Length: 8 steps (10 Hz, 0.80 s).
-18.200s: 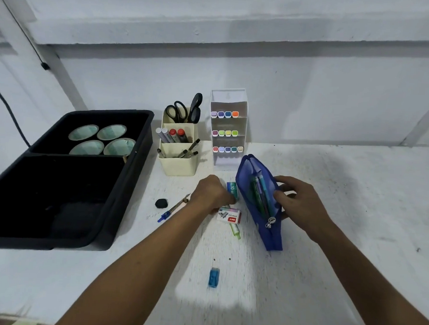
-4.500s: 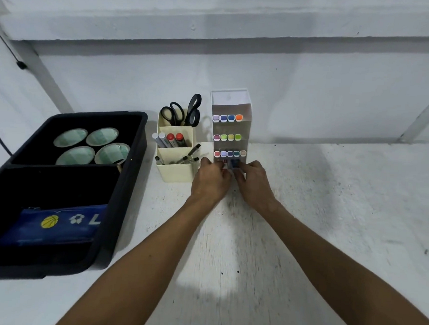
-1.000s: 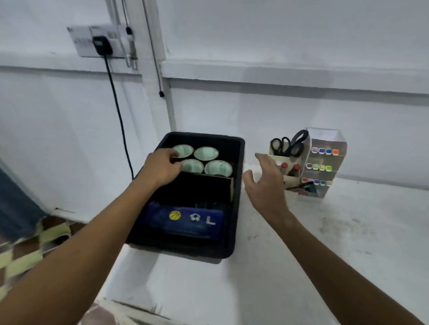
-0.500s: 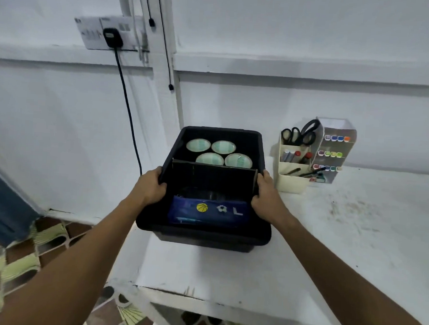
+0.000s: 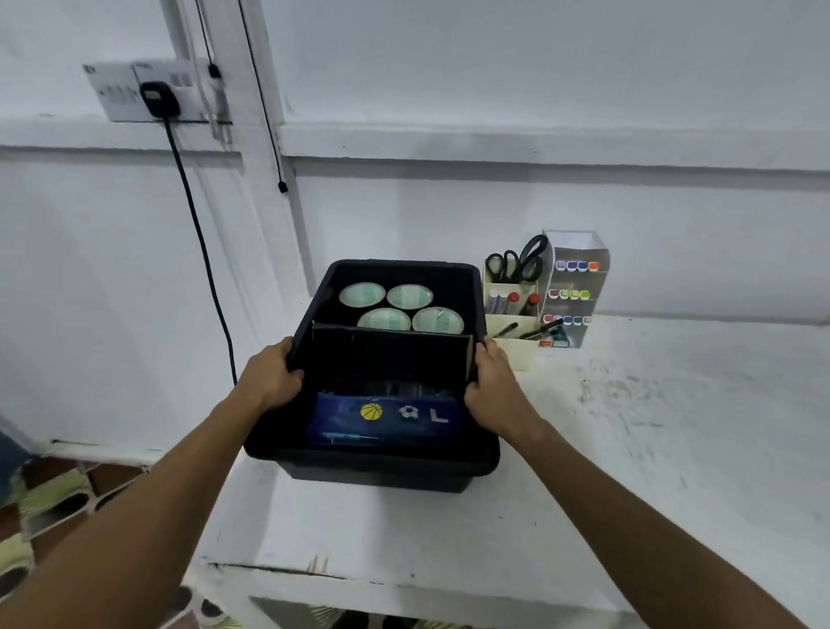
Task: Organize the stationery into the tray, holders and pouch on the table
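Tray (image 5: 371, 466), black, near table's (image 5: 635, 470) left front edge, gripped at both side rims: left hand (image 5: 270, 379) and right hand (image 5: 493, 390), fingers curled over the walls. Blue pouch (image 5: 383, 421) in front compartment, four tape rolls (image 5: 401, 304) behind divider. Sorting apparently complete; next, presumably repositioning, level and clear of cream holder (image 5: 511, 314) and marker rack (image 5: 573, 289). White wall, plugged socket (image 5: 160, 99).

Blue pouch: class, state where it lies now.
Head view: the blue pouch lies in the black tray's near compartment, between both hands, before the cardboard divider.
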Each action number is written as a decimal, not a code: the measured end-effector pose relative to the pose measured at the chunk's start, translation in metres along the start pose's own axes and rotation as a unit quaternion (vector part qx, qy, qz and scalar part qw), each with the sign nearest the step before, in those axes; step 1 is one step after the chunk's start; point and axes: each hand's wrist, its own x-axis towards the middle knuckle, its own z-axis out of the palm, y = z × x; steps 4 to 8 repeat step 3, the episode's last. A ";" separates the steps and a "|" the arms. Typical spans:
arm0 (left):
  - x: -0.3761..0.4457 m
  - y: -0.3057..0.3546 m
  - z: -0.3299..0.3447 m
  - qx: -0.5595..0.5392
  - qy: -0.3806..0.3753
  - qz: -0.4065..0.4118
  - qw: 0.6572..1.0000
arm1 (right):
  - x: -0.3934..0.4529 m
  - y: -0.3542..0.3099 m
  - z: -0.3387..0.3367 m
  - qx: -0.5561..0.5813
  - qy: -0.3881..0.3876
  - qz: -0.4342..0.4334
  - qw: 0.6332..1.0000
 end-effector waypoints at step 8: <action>-0.007 0.047 0.019 0.051 0.053 -0.044 0.996 | -0.025 0.012 -0.030 -0.018 0.035 -0.007 0.999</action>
